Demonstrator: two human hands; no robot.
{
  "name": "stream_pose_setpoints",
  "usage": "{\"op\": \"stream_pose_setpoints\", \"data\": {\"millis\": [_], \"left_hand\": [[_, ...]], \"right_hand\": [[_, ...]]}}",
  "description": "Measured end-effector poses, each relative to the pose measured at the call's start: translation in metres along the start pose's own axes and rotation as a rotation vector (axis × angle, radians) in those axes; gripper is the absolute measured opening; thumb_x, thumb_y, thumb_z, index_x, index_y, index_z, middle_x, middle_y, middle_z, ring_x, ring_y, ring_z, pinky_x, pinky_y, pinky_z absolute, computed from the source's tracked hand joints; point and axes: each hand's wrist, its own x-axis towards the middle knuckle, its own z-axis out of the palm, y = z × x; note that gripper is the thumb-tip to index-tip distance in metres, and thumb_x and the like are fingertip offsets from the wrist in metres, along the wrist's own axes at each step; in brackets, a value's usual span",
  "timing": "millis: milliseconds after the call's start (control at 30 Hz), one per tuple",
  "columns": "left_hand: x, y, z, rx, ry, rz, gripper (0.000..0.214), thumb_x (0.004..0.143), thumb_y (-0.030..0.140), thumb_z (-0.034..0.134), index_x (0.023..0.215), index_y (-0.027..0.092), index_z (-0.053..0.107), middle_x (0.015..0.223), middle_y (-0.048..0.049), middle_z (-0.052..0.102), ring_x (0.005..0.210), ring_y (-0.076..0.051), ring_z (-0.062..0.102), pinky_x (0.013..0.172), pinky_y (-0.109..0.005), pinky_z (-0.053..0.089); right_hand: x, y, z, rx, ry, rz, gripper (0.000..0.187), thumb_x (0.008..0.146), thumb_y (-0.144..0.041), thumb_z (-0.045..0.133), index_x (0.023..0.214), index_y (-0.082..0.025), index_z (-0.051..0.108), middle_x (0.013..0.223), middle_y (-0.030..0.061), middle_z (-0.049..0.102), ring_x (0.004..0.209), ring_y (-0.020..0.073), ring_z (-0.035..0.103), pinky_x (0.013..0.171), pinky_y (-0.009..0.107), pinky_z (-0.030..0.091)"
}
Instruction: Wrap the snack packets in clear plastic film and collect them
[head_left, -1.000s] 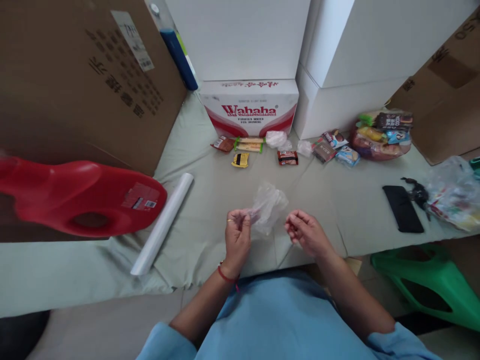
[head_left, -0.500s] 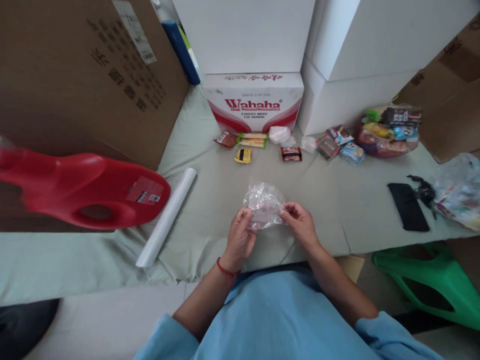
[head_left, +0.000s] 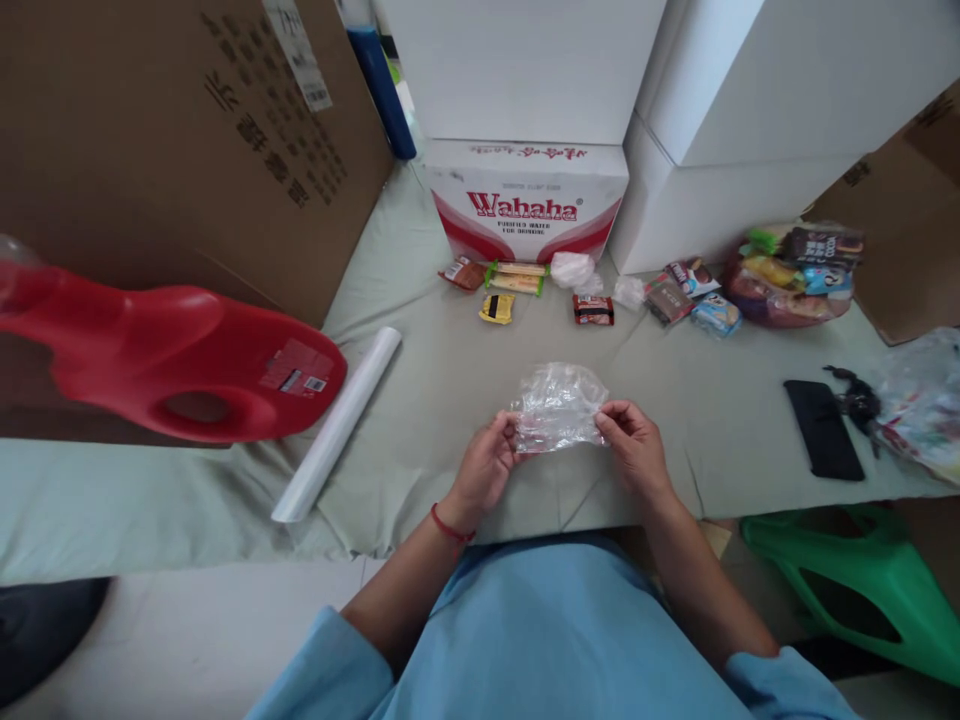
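A clear, crinkled plastic bag [head_left: 562,405] is stretched between my two hands above the cloth-covered table. My left hand [head_left: 489,462] pinches its left edge; a red cord circles that wrist. At the opposite edge, my right hand [head_left: 634,445] grips the bag between thumb and fingers. Beyond the bag lie a yellow snack packet [head_left: 496,309] and a red-brown snack packet [head_left: 593,310]. Behind them are green-edged biscuit packs [head_left: 516,278], a brown packet [head_left: 463,273] and crumpled white plastic [head_left: 573,270].
On the left, a red jug [head_left: 187,365] lies beside a white roll [head_left: 337,425]. A Wahaha box [head_left: 529,205] stands at the back. To the right are a filled snack bag [head_left: 787,290], a black phone [head_left: 823,430] and, lower down, a green stool [head_left: 840,580].
My hands have moved slightly apart, and the plastic bag is spread wider and flatter between them. The whole view has shifted a little.
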Motion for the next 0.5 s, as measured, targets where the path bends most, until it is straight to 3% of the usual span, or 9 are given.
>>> {"op": "stream_pose_setpoints", "data": {"millis": [67, 200, 267, 367, 400, 500], "left_hand": [[0.005, 0.001, -0.002, -0.015, 0.052, 0.007, 0.047, 0.078, 0.060, 0.083, 0.090, 0.016, 0.075, 0.087, -0.0052, 0.074, 0.078, -0.016, 0.068, 0.069, -0.027, 0.055], [0.010, 0.002, 0.000, 0.050, 0.077, 0.072, 0.033, 0.070, 0.040, 0.093, 0.082, 0.017, 0.073, 0.076, 0.0004, 0.070, 0.072, -0.012, 0.063, 0.068, -0.023, 0.047], [0.012, 0.001, 0.004, 0.078, 0.072, 0.103, 0.033, 0.068, 0.040, 0.095, 0.079, 0.017, 0.074, 0.075, 0.0008, 0.069, 0.072, -0.011, 0.061, 0.070, -0.023, 0.047], [0.012, -0.004, 0.008, 0.116, 0.091, 0.158, 0.037, 0.069, 0.050, 0.093, 0.082, 0.019, 0.077, 0.078, -0.0007, 0.072, 0.074, -0.013, 0.063, 0.073, -0.025, 0.048], [0.012, -0.006, 0.009, 0.140, 0.082, 0.171, 0.038, 0.070, 0.052, 0.091, 0.084, 0.019, 0.078, 0.081, -0.0018, 0.074, 0.076, -0.014, 0.065, 0.075, -0.026, 0.049], [0.010, -0.011, 0.009, 0.250, 0.024, 0.202, 0.039, 0.079, 0.055, 0.084, 0.094, 0.020, 0.081, 0.091, -0.0051, 0.078, 0.086, -0.018, 0.069, 0.084, -0.031, 0.052]], "right_hand": [[0.000, -0.002, -0.004, -0.058, -0.041, -0.017, 0.032, 0.078, -0.049, 0.082, 0.088, -0.022, 0.068, 0.077, -0.0010, 0.062, 0.069, 0.0146, 0.053, 0.064, 0.027, 0.045], [0.005, -0.002, -0.012, -0.199, -0.157, -0.030, 0.033, 0.081, -0.053, 0.077, 0.088, -0.022, 0.069, 0.076, 0.0003, 0.063, 0.067, 0.0160, 0.055, 0.063, 0.029, 0.047], [0.007, -0.001, -0.014, -0.317, -0.071, -0.099, 0.034, 0.082, -0.054, 0.075, 0.092, -0.021, 0.070, 0.086, 0.0037, 0.066, 0.075, 0.0182, 0.059, 0.069, 0.032, 0.050], [0.002, -0.004, -0.007, -0.465, 0.176, -0.243, 0.032, 0.089, -0.053, 0.067, 0.097, -0.021, 0.068, 0.098, 0.0070, 0.066, 0.085, 0.0204, 0.063, 0.079, 0.036, 0.053], [-0.002, -0.005, -0.001, -0.470, 0.167, -0.257, 0.032, 0.093, -0.053, 0.063, 0.099, -0.021, 0.067, 0.096, 0.0066, 0.066, 0.085, 0.0202, 0.063, 0.079, 0.035, 0.054], [-0.017, -0.012, 0.023, -0.404, -0.098, -0.256, 0.036, 0.093, -0.055, 0.066, 0.111, -0.023, 0.066, 0.102, 0.0072, 0.068, 0.090, 0.0208, 0.066, 0.075, 0.032, 0.056]]}}
